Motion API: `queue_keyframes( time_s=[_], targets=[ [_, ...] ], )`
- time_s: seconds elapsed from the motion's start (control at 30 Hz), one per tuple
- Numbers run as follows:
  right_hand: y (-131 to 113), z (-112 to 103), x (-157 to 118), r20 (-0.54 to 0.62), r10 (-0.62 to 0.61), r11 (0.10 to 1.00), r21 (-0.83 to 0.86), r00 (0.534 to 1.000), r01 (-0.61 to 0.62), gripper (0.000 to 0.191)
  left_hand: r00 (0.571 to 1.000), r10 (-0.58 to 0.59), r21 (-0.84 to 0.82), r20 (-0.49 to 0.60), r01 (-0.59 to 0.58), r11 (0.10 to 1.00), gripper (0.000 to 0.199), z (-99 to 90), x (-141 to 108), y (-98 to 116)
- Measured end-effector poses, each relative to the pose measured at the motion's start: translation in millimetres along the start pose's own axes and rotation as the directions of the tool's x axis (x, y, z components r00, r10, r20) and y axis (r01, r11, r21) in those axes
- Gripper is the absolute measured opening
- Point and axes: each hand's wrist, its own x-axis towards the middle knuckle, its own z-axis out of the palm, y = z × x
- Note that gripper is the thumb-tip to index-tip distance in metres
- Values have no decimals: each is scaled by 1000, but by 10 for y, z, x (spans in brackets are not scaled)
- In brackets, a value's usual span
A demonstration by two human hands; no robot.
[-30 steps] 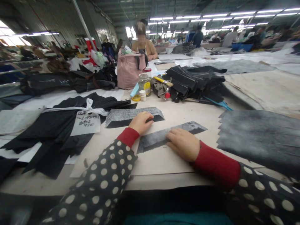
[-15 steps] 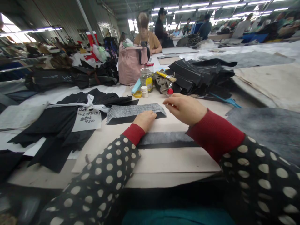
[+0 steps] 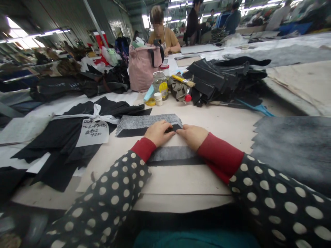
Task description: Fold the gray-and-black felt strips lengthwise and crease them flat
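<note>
A fanned stack of grey-and-black fabric strips (image 3: 139, 121) lies on the pale board before me. My left hand (image 3: 159, 133) rests at the stack's near right part, thumb and fingers closing on the black edge of a strip. Close beside it, my right hand (image 3: 192, 136) has its fingertips pressed together at the stack's right corner; the exact grip is partly hidden. Below both hands, a single grey-and-black strip (image 3: 176, 154) lies flat, its right end partly covered by my right wrist and sleeve.
To the left is a bundle of black fabric (image 3: 59, 134) tied with white cloth, with a handwritten tag (image 3: 92, 132). Behind stand a glass jar (image 3: 160, 86), a white bottle (image 3: 158, 99), a brush (image 3: 182, 80) and a pink bag (image 3: 141, 69). Dark pieces (image 3: 219, 79) are piled right. A person sits opposite.
My right hand has come down and left from above the board to the stack's right corner, beside my left hand. The left thumb now reaches further right along the black edge.
</note>
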Motion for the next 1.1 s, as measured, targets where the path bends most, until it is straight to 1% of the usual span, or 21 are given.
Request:
queue_keyframes(
  time_s=[0.13, 0.3, 0.4, 0.5, 0.53, 0.6, 0.63, 0.7, 0.77, 0.83, 0.93, 1.03, 1.07, 1.1],
  targets=[
    [-18, 67, 20, -56, 8, 1000, 15, 998, -7, 37, 999, 25, 23, -28, -25, 999, 22, 24, -5, -2],
    [-40, 86, 38, -65, 17, 1000, -17, 998, -18, 33, 998, 34, 28, -49, -33, 999, 24, 49, -5, -26],
    [-35, 39, 58, -32, 29, 998, -47, 999, -31, 31, 998, 42, 31, -56, -41, 999, 24, 58, -8, -20],
    [-36, 7, 77, 16, 69, 994, -87, 998, -67, 31, 997, 51, 36, -58, -49, 998, 23, 53, -12, -17],
    [-41, 9, 80, 18, 84, 992, -98, 996, -82, 32, 997, 40, 37, -68, -37, 999, 22, 46, -12, -25],
    [-55, 30, 82, 4, 103, 989, -110, 995, -102, 34, 992, -37, 30, -121, 41, 999, 22, 27, -9, -60],
    [-60, 44, 81, -6, 110, 988, -112, 994, -110, 34, 982, -101, 15, -160, 104, 994, 22, 15, -7, -86],
    [-64, 67, 77, -20, 113, 987, -109, 993, -115, 34, 947, -236, -30, -219, 235, 972, 22, -6, -3, -144],
    [-64, 73, 81, -43, 87, 990, -109, 995, -91, 33, 925, -309, -58, -219, 304, 951, 21, -20, -5, -186],
    [-72, 68, 104, -101, 35, 991, -123, 994, -48, 32, 928, -319, -50, -193, 315, 948, 21, -26, -12, -189],
    [-118, 74, 185, -186, -77, 991, -122, 980, 55, 29, 937, -303, -37, -174, 302, 953, 19, -22, -22, -136],
    [-181, 117, 279, -178, -124, 991, -63, 976, 114, 31, 935, -306, -84, -182, 295, 952, 18, -19, -24, -107],
    [-197, 133, 302, -169, -116, 993, -47, 979, 109, 33, 927, -319, -121, -198, 300, 946, 18, -30, -27, -128],
    [-209, 147, 316, -167, -100, 995, -37, 981, 95, 35, 910, -348, -167, -227, 316, 934, 18, -53, -36, -172]
  ],
)
